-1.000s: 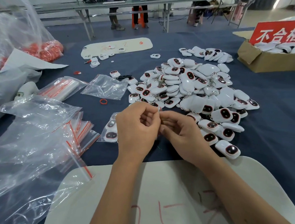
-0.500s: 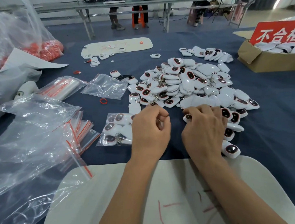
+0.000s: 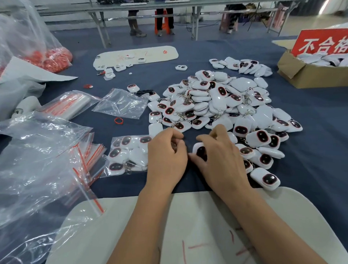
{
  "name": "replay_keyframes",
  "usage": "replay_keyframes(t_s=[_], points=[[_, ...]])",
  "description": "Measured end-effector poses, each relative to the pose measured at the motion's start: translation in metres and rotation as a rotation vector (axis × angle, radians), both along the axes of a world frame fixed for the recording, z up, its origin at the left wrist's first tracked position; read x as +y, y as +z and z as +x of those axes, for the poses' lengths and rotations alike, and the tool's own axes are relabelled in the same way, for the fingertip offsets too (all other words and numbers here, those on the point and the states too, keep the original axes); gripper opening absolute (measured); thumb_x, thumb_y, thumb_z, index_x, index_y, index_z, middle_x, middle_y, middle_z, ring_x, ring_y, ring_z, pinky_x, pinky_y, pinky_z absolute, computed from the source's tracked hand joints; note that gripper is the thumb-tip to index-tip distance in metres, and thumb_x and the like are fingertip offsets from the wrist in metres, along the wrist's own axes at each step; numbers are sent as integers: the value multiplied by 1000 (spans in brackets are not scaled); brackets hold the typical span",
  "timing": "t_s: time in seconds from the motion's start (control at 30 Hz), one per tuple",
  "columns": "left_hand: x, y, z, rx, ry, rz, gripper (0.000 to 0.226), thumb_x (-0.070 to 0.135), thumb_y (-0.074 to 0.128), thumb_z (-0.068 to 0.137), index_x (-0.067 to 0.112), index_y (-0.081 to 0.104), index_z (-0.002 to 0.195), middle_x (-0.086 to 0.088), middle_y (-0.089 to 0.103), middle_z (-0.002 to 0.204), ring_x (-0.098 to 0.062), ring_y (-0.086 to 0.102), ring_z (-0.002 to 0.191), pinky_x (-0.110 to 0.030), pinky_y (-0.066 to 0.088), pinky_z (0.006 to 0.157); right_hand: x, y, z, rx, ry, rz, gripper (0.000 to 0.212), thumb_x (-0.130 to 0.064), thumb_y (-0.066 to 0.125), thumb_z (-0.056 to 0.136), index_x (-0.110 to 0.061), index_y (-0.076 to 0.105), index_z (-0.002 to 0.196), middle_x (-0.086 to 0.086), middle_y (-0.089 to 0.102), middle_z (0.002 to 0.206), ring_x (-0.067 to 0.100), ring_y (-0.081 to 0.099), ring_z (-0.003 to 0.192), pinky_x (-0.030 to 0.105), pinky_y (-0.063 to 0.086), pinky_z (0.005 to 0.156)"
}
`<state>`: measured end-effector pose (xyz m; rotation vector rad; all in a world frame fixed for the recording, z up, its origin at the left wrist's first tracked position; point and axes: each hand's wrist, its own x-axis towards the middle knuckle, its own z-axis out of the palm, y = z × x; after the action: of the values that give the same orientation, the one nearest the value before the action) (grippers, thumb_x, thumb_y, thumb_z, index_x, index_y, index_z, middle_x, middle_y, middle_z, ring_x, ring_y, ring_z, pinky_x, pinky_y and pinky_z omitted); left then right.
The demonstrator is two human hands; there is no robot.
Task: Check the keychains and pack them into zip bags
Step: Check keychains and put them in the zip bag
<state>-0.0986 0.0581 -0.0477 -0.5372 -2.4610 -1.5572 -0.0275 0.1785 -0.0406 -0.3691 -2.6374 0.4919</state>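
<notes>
A big heap of white keychains with dark oval faces lies on the blue table cover. At its near edge my right hand pinches one keychain between thumb and fingers. My left hand sits just left of it, fingers curled, with nothing visible in it. A clear zip bag filled with several keychains lies flat beside my left hand. Empty red-striped zip bags are stacked further left.
A white board lies under my forearms. Loose clear plastic covers the left side, with a red rubber band and an empty bag beyond. A cardboard box with a red sign stands far right.
My hands parted from in front of me and the filled zip bag now lies uncovered. My right hand reached into the heap's edge and took hold of one keychain.
</notes>
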Motion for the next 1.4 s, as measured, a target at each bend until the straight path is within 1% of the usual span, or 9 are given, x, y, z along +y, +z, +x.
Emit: replay_keyframes(t_s=[0.13, 0.23, 0.3, 0.43, 0.63, 0.9, 1.1, 1.23, 1.4], points=[[0, 10, 7, -185, -173, 270, 22, 24, 56, 102, 17, 73, 89, 3, 70, 74, -14, 64, 66, -31, 51, 57, 5, -1, 0, 373, 72, -378, 22, -38, 78, 93, -24, 69, 78, -11, 55, 74, 5, 50, 64, 21, 37, 63], [-2, 16, 8, -249, -253, 402, 20, 33, 60, 97, 18, 74, 101, -11, 69, 82, -14, 63, 71, -34, 53, 59, 2, 0, 0, 353, 327, -945, 21, -22, 61, 105, -30, 71, 89, -17, 60, 65, 1, 53, 59, 13, 42, 58], [-5, 14, 6, -236, -238, 389, 15, 28, 66, 96, 20, 75, 105, -6, 67, 77, -14, 60, 69, -31, 54, 61, -3, -3, -1, 292, 391, -1103, 22, -18, 55, 106, -25, 73, 98, -11, 58, 67, 7, 50, 58, 18, 42, 55], [-8, 13, 4, -249, -209, 367, 8, 16, 69, 98, 15, 77, 100, -6, 74, 82, -10, 64, 64, -24, 53, 53, -4, -4, -3, 305, 346, -1188, 17, -6, 63, 102, -15, 75, 111, 2, 71, 81, 7, 55, 58, 19, 45, 52], [-4, 12, 1, -358, -154, 468, 8, 7, 70, 96, 2, 77, 98, -9, 73, 71, -13, 64, 55, -24, 53, 53, -1, -7, -2, 279, 343, -1232, 18, -3, 59, 103, -10, 74, 112, 5, 66, 74, 15, 54, 56, 26, 45, 49], [-1, 8, 3, -331, -176, 460, 9, 13, 70, 98, 13, 78, 96, -5, 76, 77, -13, 67, 62, -27, 57, 57, 1, -11, -5, 291, 333, -1247, 19, -14, 61, 97, -11, 73, 111, 9, 64, 70, 17, 57, 57, 28, 47, 50], [-1, 7, 3, -222, -159, 341, 11, 31, 71, 91, 23, 79, 95, -11, 72, 81, -23, 61, 69, -47, 55, 67, 2, -10, -6, 280, 347, -1305, 22, -24, 63, 95, -13, 74, 110, 3, 64, 70, 18, 57, 58, 31, 48, 51], [-5, 7, 3, -174, -251, 330, 14, 33, 71, 92, 25, 79, 99, 1, 73, 81, -12, 59, 70, -32, 51, 64, 2, -8, -6, 326, 318, -1305, 18, -27, 65, 95, -11, 72, 99, 3, 62, 67, 17, 53, 50, 28, 45, 46], [-5, 8, 5, -161, -279, 311, 17, 34, 72, 90, 24, 80, 102, -4, 72, 81, -18, 58, 70, -34, 50, 65, 4, -8, -4, 326, 259, -1229, 20, -27, 66, 93, -8, 71, 95, 3, 63, 66, 18, 55, 49, 29, 46, 44]])
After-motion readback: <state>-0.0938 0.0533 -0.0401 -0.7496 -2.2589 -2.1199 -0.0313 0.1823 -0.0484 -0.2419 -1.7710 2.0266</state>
